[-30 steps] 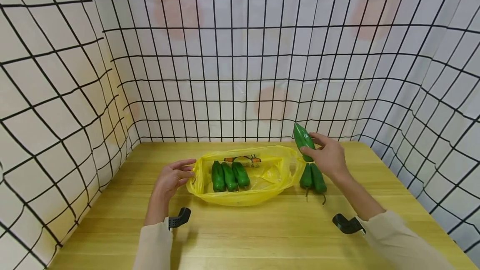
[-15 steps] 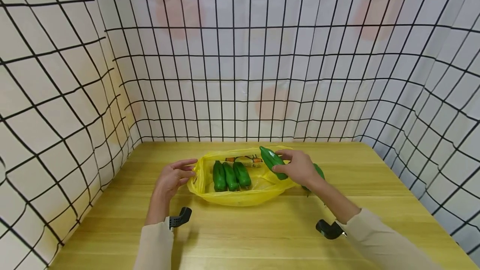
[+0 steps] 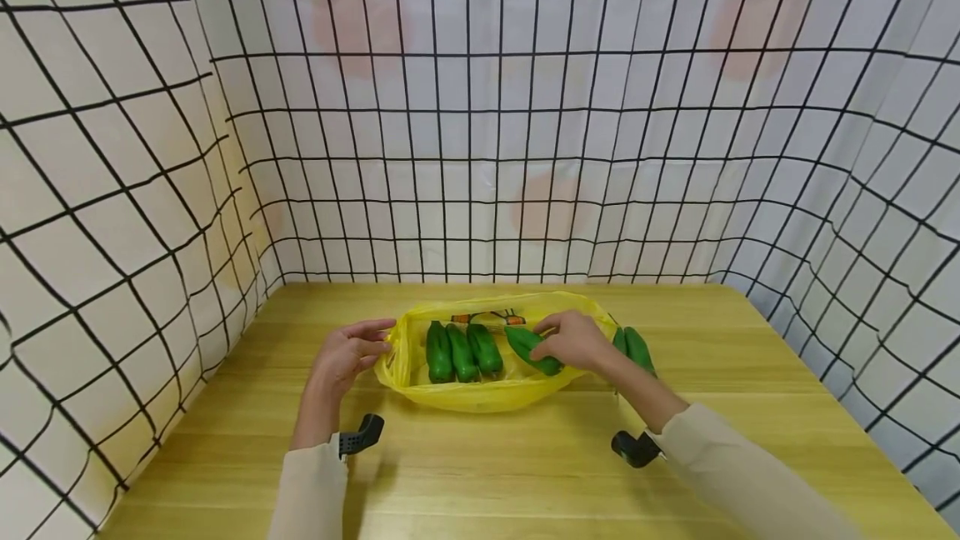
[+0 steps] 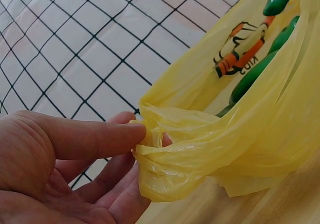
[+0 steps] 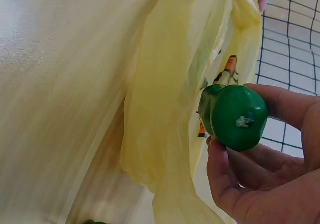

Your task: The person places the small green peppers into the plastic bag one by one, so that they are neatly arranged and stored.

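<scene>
A yellow plastic bag lies on the table with its mouth spread open. Three green peppers sit side by side at its left. My left hand pinches the bag's left rim between thumb and fingers, as the left wrist view shows at the gathered plastic. My right hand holds another green pepper over the bag's opening, tilted, thumb on one side and fingers on the other. In the right wrist view the blunt end of that held pepper faces the camera. Whether it touches the bag's bottom cannot be told.
Two more green peppers lie on the table right of the bag, partly hidden behind my right forearm. The wooden table is bordered at the back and sides by white sheets with a black grid.
My right hand has carried the pepper leftward and down, from above the two peppers on the right to inside the bag's opening. The left hand has stayed at the rim.
</scene>
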`<state>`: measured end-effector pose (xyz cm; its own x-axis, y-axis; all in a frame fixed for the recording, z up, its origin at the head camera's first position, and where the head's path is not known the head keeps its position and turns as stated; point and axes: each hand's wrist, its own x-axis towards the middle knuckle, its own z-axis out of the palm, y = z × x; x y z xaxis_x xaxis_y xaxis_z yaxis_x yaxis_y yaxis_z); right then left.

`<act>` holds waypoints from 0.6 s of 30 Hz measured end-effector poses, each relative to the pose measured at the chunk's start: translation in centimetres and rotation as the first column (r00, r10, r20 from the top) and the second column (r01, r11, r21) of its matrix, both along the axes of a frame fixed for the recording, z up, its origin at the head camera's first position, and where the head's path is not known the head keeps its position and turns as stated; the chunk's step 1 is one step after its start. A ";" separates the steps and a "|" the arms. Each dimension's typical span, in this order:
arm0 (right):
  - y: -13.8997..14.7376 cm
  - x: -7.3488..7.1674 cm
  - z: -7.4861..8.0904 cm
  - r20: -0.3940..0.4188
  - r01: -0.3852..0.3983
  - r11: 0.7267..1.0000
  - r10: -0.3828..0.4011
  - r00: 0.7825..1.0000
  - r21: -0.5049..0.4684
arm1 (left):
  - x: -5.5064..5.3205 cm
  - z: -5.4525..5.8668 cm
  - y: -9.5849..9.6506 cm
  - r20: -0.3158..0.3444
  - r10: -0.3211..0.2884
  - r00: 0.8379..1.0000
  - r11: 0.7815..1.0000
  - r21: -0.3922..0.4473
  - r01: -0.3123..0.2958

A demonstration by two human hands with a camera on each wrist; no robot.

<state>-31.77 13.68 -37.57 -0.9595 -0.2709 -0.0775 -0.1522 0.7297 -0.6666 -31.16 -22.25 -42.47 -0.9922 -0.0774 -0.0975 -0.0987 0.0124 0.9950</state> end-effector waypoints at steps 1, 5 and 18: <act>-0.1 -0.2 -0.1 0.000 0.005 1.000 -0.005 1.000 0.007 | 0.0 0.0 0.0 0.002 0.001 1.000 1.000 0.000 -0.001; -0.6 -0.9 -0.6 0.011 0.021 1.000 -0.022 1.000 0.019 | 0.0 0.0 0.0 0.007 0.004 1.000 1.000 -0.001 -0.004; -2.3 -2.1 -3.0 0.038 0.093 0.995 -0.092 0.995 -0.020 | 0.0 0.1 0.0 0.006 0.005 1.000 1.000 -0.002 -0.005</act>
